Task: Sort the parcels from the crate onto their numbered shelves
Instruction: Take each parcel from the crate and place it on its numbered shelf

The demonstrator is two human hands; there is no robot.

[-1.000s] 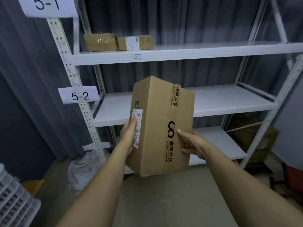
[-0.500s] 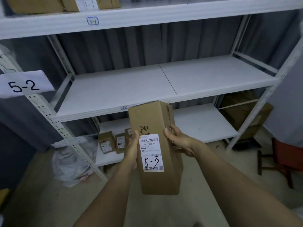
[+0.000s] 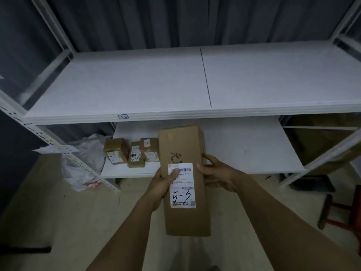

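The box (image 3: 183,149) has turned label (image 3: 182,185) up, reading 5-3, and the view has dropped toward the bottom shelf (image 3: 244,149), likely its place. Left hand (image 3: 163,182) and right hand (image 3: 216,175) clasp its sides in front of that shelf. 3 small parcels (image 3: 135,154) sit there; grey curtain (image 3: 175,22) behind.

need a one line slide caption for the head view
Left hand and right hand hold a long parcel hand-marked 5-3 before the lower shelf, where three small parcels already sit.

Small parcels (image 3: 131,152) on lower shelf (image 3: 254,153)
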